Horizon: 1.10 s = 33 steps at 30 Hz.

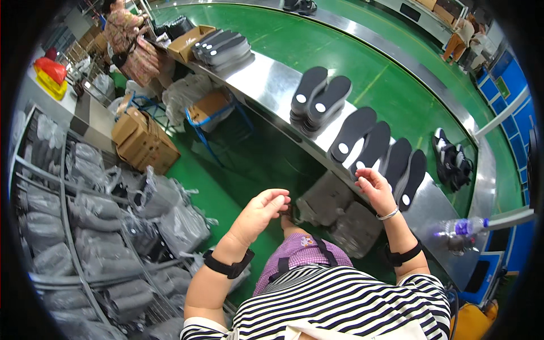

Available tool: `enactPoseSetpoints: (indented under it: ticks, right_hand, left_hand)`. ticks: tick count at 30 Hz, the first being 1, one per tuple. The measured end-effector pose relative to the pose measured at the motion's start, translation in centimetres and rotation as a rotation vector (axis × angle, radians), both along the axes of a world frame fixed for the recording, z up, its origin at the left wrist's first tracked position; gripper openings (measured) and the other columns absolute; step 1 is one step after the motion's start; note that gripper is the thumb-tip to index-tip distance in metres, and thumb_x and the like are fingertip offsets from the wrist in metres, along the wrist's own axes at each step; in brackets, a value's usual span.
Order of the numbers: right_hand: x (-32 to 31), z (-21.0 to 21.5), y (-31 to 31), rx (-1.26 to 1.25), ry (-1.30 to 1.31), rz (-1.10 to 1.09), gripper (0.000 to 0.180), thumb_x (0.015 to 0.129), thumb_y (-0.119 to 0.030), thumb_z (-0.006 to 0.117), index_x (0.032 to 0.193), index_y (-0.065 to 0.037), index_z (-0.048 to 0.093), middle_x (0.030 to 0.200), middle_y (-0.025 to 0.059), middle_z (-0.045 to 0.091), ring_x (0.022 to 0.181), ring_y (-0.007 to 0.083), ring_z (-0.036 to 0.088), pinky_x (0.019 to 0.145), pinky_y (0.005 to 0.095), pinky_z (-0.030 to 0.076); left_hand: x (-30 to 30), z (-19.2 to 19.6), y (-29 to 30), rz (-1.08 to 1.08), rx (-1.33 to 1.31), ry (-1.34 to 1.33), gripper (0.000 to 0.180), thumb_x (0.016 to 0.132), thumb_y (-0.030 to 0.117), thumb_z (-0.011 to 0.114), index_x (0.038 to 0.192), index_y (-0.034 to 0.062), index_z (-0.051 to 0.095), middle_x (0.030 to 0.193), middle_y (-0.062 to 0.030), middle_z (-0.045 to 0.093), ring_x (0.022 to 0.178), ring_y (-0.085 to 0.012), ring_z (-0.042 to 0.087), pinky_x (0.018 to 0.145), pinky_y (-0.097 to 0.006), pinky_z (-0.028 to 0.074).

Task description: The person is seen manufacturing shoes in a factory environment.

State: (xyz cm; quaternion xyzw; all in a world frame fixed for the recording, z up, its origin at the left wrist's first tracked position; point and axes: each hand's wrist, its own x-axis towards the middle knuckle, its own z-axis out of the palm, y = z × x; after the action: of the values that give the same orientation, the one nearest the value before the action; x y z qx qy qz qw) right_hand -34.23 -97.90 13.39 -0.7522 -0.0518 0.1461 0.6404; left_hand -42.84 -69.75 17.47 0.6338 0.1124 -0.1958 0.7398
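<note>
Brown cardboard boxes are stacked on the green floor to the left and an open one sits on the steel desk, where the right hand, fingers loosely curled, touches flat black insoles bearing white oval labels, while the left hand hovers half-closed, empty.

Setting: shoe factory floor. A steel workbench ran beside a green conveyor belt; black insoles lay in rows along its edge. Cardboard cartons stood stacked on the floor, and wire racks held bagged goods.
</note>
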Motion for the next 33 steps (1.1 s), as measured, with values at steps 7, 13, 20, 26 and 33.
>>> enactPoseSetpoints:
  ticks: [7,13,20,26,33]
  right_hand:
    - [12.0,-7.3,6.8,-0.136,-0.175,-0.245,0.04,0.077,-0.017,0.054,0.112,-0.001,0.044,0.102,0.0142,0.051,0.088,0.0216,0.052,0.078,0.0312,0.042]
    - [20.1,-5.6,12.1,-0.479,-0.19,-0.475,0.07,0.07,-0.031,0.059,0.124,0.0,0.027,0.122,0.0264,0.031,0.116,0.0376,0.03,0.096,0.0408,0.027]
    - [22.1,-5.9,15.8,-0.574,-0.042,-0.702,0.079,0.064,-0.028,0.062,0.128,-0.007,0.02,0.122,0.0283,0.031,0.107,0.0427,0.038,0.088,0.0423,0.036]
    - [19.5,-4.9,16.5,-0.679,0.151,-0.823,0.081,0.062,-0.032,0.061,0.13,-0.017,0.021,0.123,0.0247,0.032,0.106,0.0411,0.042,0.086,0.0415,0.039]
    - [18.0,-3.8,14.9,-0.728,0.2,-0.846,0.074,0.062,-0.037,0.063,0.127,-0.019,0.032,0.126,0.0205,0.03,0.106,0.0355,0.044,0.086,0.0369,0.039]
  left_hand:
    - [13.9,-3.8,8.7,0.178,0.08,0.083,0.037,0.082,0.031,0.052,0.11,0.0075,0.045,0.096,-0.004,0.055,0.084,-0.0121,0.053,0.067,-0.026,0.044]
    - [27.8,-5.4,9.5,0.077,0.095,0.084,0.055,0.079,0.041,0.054,0.122,0.0134,0.035,0.115,-0.0066,0.043,0.099,-0.0173,0.044,0.077,-0.036,0.038]
    - [41.2,-9.9,3.6,-0.41,0.237,0.204,0.075,0.075,0.046,0.056,0.132,0.0167,0.018,0.131,-0.0117,0.027,0.114,-0.0296,0.034,0.078,-0.048,0.039]
    - [41.6,-13.9,0.8,-0.623,0.127,0.114,0.081,0.077,0.034,0.059,0.131,0.0143,0.001,0.118,-0.0146,0.039,0.096,-0.0243,0.05,0.063,-0.039,0.048]
    - [40.3,-13.5,-0.1,-0.644,0.086,0.118,0.083,0.074,0.037,0.062,0.127,0.0129,0.002,0.123,-0.0163,0.032,0.1,-0.0269,0.044,0.061,-0.042,0.044]
